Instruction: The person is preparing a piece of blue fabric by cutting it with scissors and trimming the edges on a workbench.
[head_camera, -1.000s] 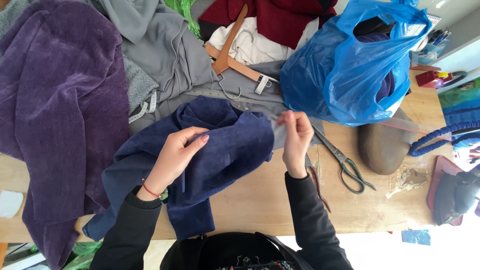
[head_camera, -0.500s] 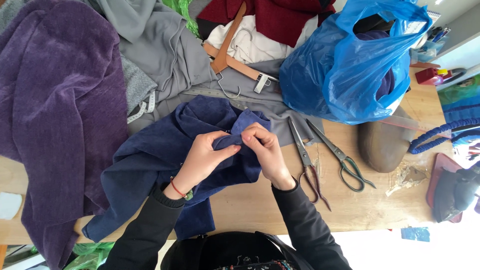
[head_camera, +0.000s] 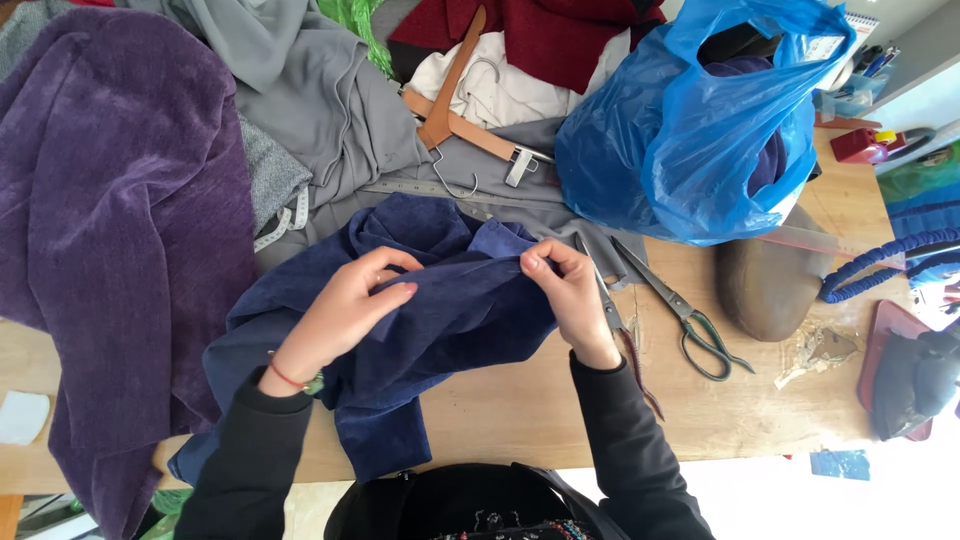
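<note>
Both hands are on a dark blue cloth that lies bunched up in the middle of the wooden table, with one part hanging over the near edge. The left hand is curled shut on a fold of the blue cloth, fingers over the top and thumb under. The right hand pinches the same fold between thumb and fingertips, a little way from the left hand, so the fold is pulled flat between them. There is bare wood only in front of the right hand and along the near edge; the rest of the table is full. A big purple cloth covers the left side and touches the blue cloth. Grey cloth lies behind the blue cloth, with a wooden hanger on top. Just beside the right hand lie two pairs of scissors, one of them almost under the wrist. Behind them sits a full blue plastic bag, and next to it a brown rounded block. A blue cord curls at the right edge, well apart from the hands.
</note>
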